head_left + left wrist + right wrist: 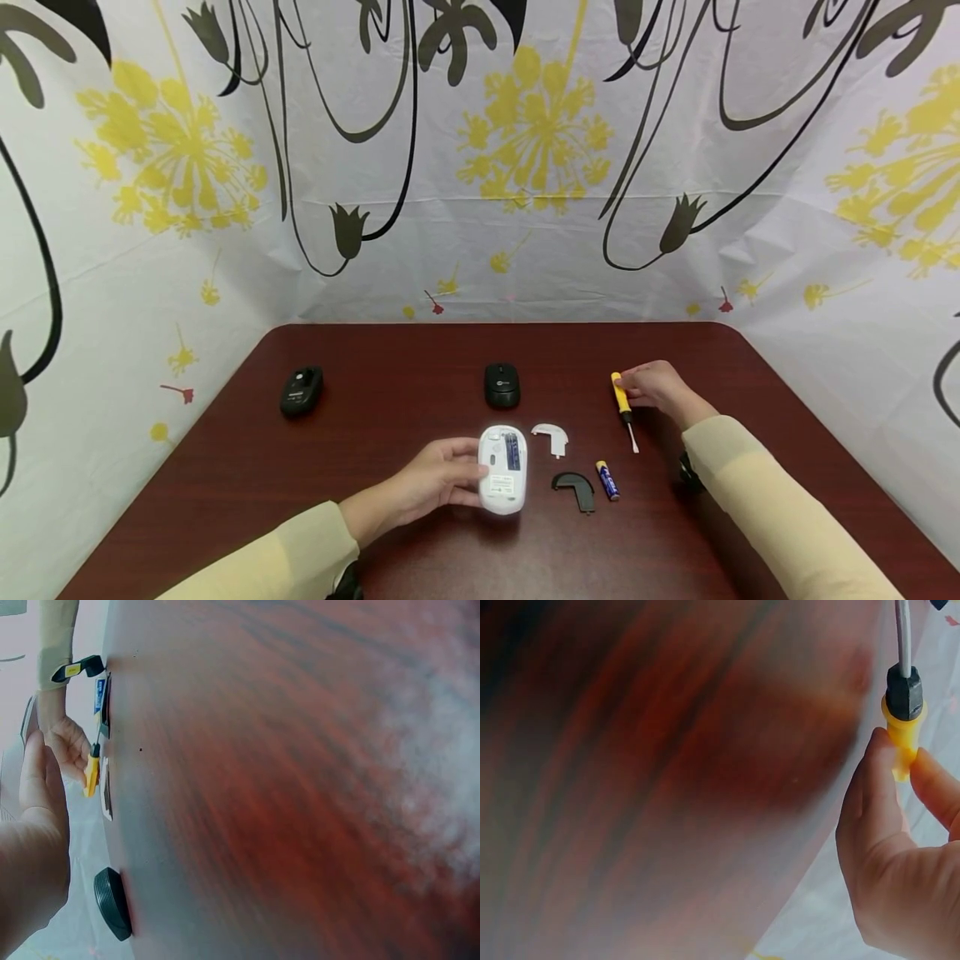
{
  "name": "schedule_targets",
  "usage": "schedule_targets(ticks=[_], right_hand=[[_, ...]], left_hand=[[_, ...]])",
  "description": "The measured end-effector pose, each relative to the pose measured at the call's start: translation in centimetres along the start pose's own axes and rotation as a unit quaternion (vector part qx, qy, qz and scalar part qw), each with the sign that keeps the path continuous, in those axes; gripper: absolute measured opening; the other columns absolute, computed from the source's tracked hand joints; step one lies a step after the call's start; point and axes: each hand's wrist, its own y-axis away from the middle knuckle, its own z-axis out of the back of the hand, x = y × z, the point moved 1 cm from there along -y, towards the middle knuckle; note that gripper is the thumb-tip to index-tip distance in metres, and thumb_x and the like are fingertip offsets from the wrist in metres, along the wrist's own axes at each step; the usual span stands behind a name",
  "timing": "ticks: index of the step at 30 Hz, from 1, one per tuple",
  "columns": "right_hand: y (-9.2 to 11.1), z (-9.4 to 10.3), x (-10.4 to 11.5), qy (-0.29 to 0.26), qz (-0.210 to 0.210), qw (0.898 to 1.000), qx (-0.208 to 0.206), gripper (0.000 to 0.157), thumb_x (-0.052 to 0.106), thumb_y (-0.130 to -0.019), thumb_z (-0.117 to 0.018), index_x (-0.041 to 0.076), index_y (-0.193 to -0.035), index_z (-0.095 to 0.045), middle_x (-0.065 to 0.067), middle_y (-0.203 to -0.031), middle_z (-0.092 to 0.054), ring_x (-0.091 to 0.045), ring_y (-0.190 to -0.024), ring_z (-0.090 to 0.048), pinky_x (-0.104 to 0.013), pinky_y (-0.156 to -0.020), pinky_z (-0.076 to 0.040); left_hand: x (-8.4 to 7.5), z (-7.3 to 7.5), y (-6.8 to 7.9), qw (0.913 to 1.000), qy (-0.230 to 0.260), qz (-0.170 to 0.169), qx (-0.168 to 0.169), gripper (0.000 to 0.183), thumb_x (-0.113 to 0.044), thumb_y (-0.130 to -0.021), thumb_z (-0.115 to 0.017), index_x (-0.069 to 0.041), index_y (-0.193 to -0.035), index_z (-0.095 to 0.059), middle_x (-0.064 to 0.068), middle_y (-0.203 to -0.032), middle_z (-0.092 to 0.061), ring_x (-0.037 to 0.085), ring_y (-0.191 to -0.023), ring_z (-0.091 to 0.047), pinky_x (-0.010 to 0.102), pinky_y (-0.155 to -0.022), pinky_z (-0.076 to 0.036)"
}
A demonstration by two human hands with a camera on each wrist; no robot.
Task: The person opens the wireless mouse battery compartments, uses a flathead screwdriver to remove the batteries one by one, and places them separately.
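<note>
The two hands are well apart from each other, and each one holds something. Near the centre of the head view, slightly below the middle, the left hand (438, 477) grips a white mouse (503, 469) by its left edge, the thumb on the upturned underside; a blue battery (513, 452) lies in its open slot. To the right of centre, the right hand (662, 388) pinches the yellow handle of a screwdriver (625, 410), whose metal tip points to the bottom of the frame. Between the hands, on the dark red table (405, 379), lie a white cover (557, 437), a dark cover (579, 486) below it, and a loose battery (608, 481) beside the dark one. A black mouse (502, 385) sits above the white mouse, and another dark mouse (302, 392) lies farther to the left. The fingers of the left hand behind the white mouse are hidden. In the left wrist view this mouse is cut off by the left edge. In the right wrist view the screwdriver's tip is outside the top edge, and the table is blurred. The small print on the mouse's label cannot be read.
</note>
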Motion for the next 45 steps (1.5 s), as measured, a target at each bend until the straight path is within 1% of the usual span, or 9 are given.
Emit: schedule_targets(ticks=[8,13,21,28,37,45], right_hand=[[0.15,-0.01,-0.13,0.032,0.005,0.999,-0.02,0.037,0.004,-0.094,-0.061,-0.017,-0.123,-0.053,-0.019,-0.107,-0.061,-0.017,-0.08,-0.062,-0.039,-0.077,-0.058],[0.33,0.03,0.0,0.053,0.004,0.998,-0.028,0.034,0.004,-0.094,-0.06,-0.018,-0.12,-0.054,-0.023,-0.108,-0.059,-0.022,-0.084,-0.062,-0.04,-0.077,-0.058],[0.15,0.18,-0.09,0.062,-0.002,0.997,-0.036,0.035,0.002,-0.093,-0.061,-0.019,-0.119,-0.054,-0.023,-0.107,-0.058,-0.023,-0.083,-0.061,-0.039,-0.076,-0.058],[0.01,0.19,-0.11,0.07,-0.012,0.997,-0.04,0.035,0.001,-0.091,-0.062,-0.019,-0.118,-0.054,-0.024,-0.107,-0.057,-0.025,-0.086,-0.061,-0.038,-0.075,-0.059],[0.11,0.18,-0.15,0.099,0.008,0.994,-0.039,0.031,0.003,-0.091,-0.063,-0.017,-0.113,-0.057,-0.023,-0.103,-0.059,-0.025,-0.082,-0.061,-0.038,-0.073,-0.059],[-0.21,0.38,-0.19,0.098,-0.009,0.994,-0.044,0.03,0.004,-0.09,-0.065,-0.016,-0.112,-0.058,-0.021,-0.1,-0.059,-0.023,-0.079,-0.062,-0.036,-0.069,-0.059]], left_hand=[[-0.06,-0.05,0.03,1.0,-0.001,0.0,0.002,0.047,0.002,-0.091,-0.058,0.016,-0.133,-0.043,0.018,-0.11,-0.065,0.028,-0.098,-0.065,0.045,-0.084,-0.056],[-0.07,-0.07,0.04,1.0,-0.004,0.003,0.001,0.047,0.002,-0.091,-0.058,0.016,-0.133,-0.043,0.018,-0.11,-0.065,0.028,-0.098,-0.065,0.045,-0.083,-0.056],[0.01,0.02,0.06,1.0,-0.003,0.002,-0.002,0.047,0.002,-0.09,-0.059,0.016,-0.132,-0.044,0.017,-0.107,-0.066,0.028,-0.096,-0.066,0.044,-0.082,-0.056],[0.13,0.06,0.02,1.0,-0.003,0.001,0.002,0.047,0.002,-0.09,-0.058,0.016,-0.132,-0.044,0.017,-0.107,-0.065,0.029,-0.096,-0.066,0.044,-0.083,-0.056],[0.31,0.16,0.09,1.0,-0.003,0.0,-0.002,0.048,0.001,-0.09,-0.059,0.016,-0.133,-0.043,0.017,-0.108,-0.065,0.028,-0.096,-0.066,0.043,-0.082,-0.056],[0.35,0.21,0.13,1.0,0.0,-0.002,0.001,0.048,0.001,-0.09,-0.059,0.016,-0.133,-0.043,0.018,-0.109,-0.065,0.028,-0.096,-0.066,0.044,-0.083,-0.056]])
